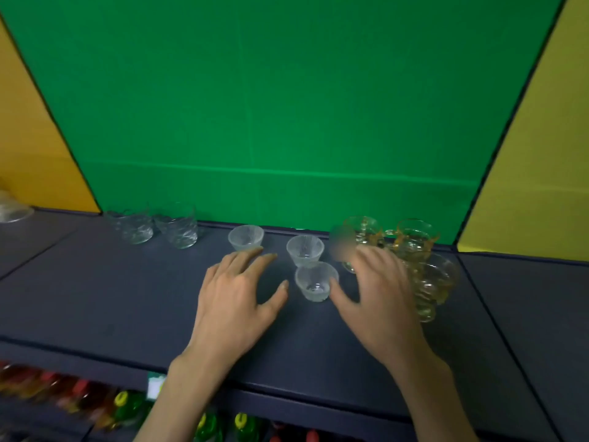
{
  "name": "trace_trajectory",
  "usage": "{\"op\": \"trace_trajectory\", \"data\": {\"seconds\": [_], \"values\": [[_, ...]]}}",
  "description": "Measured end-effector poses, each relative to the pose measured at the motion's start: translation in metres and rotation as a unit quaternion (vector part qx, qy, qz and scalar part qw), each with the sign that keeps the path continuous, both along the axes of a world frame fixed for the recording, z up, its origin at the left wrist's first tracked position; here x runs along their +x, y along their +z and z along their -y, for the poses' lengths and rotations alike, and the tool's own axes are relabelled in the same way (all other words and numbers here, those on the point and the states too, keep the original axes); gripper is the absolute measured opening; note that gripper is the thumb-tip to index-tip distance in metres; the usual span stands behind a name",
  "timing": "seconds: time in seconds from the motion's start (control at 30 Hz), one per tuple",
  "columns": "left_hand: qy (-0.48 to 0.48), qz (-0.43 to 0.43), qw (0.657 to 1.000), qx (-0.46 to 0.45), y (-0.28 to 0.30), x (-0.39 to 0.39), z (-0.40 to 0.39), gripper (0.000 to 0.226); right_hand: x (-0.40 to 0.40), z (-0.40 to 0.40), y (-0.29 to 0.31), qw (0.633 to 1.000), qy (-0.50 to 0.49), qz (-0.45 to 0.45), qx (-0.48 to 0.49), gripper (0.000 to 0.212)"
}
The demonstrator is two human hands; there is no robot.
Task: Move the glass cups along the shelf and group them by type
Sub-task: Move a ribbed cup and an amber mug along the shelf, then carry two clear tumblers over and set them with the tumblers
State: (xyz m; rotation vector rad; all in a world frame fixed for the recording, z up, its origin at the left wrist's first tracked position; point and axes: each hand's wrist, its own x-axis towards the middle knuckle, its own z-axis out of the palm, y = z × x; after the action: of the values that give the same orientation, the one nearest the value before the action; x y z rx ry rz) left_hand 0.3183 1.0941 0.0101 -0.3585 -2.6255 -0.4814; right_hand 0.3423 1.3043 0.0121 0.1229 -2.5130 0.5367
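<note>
Three small frosted glass cups stand mid-shelf: one at the back left [245, 237], one behind centre [305, 250], one nearest me [316, 281]. My left hand [237, 291] hovers with fingers spread just left of the nearest cup, its fingertips near the back-left cup. My right hand [379, 295] is spread open to the right, thumb touching that nearest cup. Two clear swirl-cut tumblers [135, 226] [178, 225] stand at the back left. Several amber-tinted glasses [414, 239] cluster at the right, partly hidden behind my right hand.
The dark blue padded shelf [95, 298] runs left to right against a green back panel [271, 106] with yellow side panels. A clear object [12, 210] sits at the far left. Coloured bottles [124, 406] fill the shelf below.
</note>
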Motion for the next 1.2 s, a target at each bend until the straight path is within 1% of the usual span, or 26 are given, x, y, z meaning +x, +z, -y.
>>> {"op": "trace_trajectory", "data": {"seconds": [0.13, 0.23, 0.37, 0.5, 0.77, 0.87, 1.03, 1.2], "values": [[0.054, 0.006, 0.998, -0.017, -0.006, 0.013, 0.053, 0.056, -0.011, 0.067, -0.008, 0.995, 0.084, 0.047, 0.012, 0.037], [0.095, 0.011, 0.995, -0.024, -0.008, 0.025, 0.104, 0.055, -0.015, 0.123, -0.009, 0.988, 0.14, 0.066, 0.016, 0.035], [0.144, 0.0, 0.989, -0.024, -0.007, 0.047, 0.182, 0.05, -0.01, 0.202, -0.007, 0.979, 0.186, 0.079, 0.024, 0.031], [0.186, 0.001, 0.982, -0.037, -0.005, 0.072, 0.264, 0.049, -0.001, 0.285, -0.008, 0.97, 0.222, 0.087, 0.052, 0.031], [0.235, 0.027, 0.97, -0.047, -0.015, 0.114, 0.437, 0.057, 0.023, 0.482, -0.008, 0.959, 0.262, 0.084, 0.065, 0.033], [0.256, 0.032, 0.965, -0.054, -0.013, 0.126, 0.499, 0.055, 0.026, 0.546, -0.004, 0.954, 0.277, 0.087, 0.078, 0.031], [0.278, 0.011, 0.96, -0.039, 0.006, 0.135, 0.589, 0.054, 0.021, 0.627, 0.015, 0.953, 0.286, 0.076, 0.068, 0.03], [0.288, 0.007, 0.957, -0.031, 0.011, 0.122, 0.653, 0.053, -0.002, 0.685, 0.018, 0.954, 0.283, 0.08, 0.061, 0.03]]}}
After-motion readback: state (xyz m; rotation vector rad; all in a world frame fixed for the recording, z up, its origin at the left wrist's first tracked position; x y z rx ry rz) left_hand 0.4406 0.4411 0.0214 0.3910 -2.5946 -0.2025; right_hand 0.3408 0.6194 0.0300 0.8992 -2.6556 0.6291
